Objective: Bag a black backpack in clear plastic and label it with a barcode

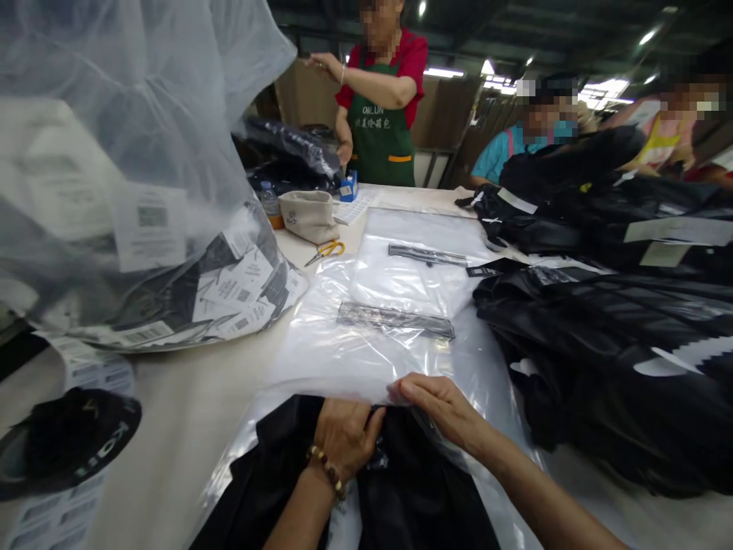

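Observation:
My left hand [343,437], a bead bracelet at its wrist, is closed on a folded black garment [412,489] at the table's near edge. My right hand [443,409] pinches the open edge of a clear plastic bag [366,344] that lies flat over the table. The garment's top end sits at the bag's mouth, between both hands. The bag's black zipper strip [395,319] lies further out.
A big clear sack of packed garments with labels [143,229] stands at left. Black garments [607,321] pile at right. Yellow scissors [326,250], a beige pouch [309,215] and a second bag [427,256] lie beyond. A person in a green apron [381,114] stands opposite; two others sit at right.

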